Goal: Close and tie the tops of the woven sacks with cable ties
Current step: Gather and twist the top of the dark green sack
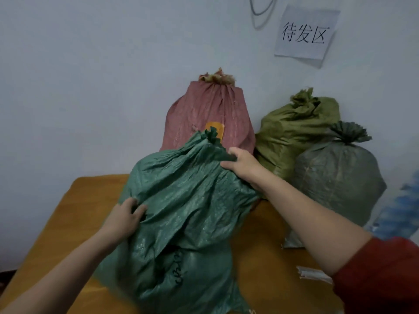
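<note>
Head view: L fingers point(136, 207) are curling into a fold of fabric on the left flank of the green sack point(181, 211); left hand point(123, 219) is pinching that fold, forearm bare. R fingers point(226, 164) are wrapping over the sack's upper right shoulder, just below the bunched neck point(210, 134); right hand point(243, 166) is gripping cloth there, red sleeve point(381, 275) pushed up past the elbow.

Green sack is lying tilted on the yellow table point(56, 223), top pointing twd the wall. Neck is gathered; tie itself not visible. Its top is overlapping the front of the pink sack point(210, 105), which is standing upright vs the wall w/ top bunched.

Right rear is crowding up: olive sack point(292, 130) beside the pink one, grey-green sack point(335, 175) in front of it, both w/ gathered tops. Cannot tell if these are sitting on the table or beyond it.

Open room: bare tabletop is showing left of the green sack, out to the table's far-left corner and left edge. A narrower bare strip is showing on the right, w/ pale strips point(313, 274) lying near that edge; cannot tell what they are.

Paper sign point(306, 34) is hanging on the wall, upper right.
</note>
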